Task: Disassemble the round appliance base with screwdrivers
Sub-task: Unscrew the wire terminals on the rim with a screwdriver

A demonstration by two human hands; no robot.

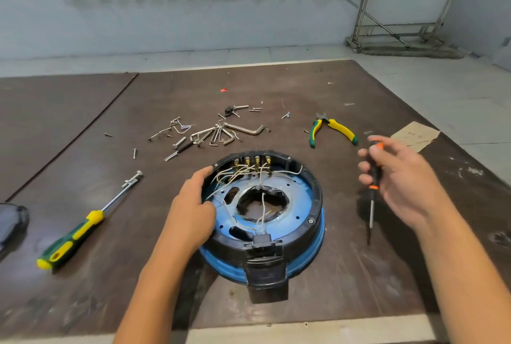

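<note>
The round appliance base, black rim over a blue shell, lies in the middle of the dark table with its inside exposed: white wires, brass terminals at the back, a ragged central hole. My left hand grips its left rim, fingers curled over the edge. To the right of the base, my right hand holds a slim black-and-orange screwdriver, tip pointing down toward the table, clear of the base. A larger green-and-yellow screwdriver lies loose at the left.
Behind the base lie several loose screws, bolts and hex keys. Green-and-yellow pliers rest at the back right. A dark object sits at the left edge. A cardboard scrap lies at the table's right edge.
</note>
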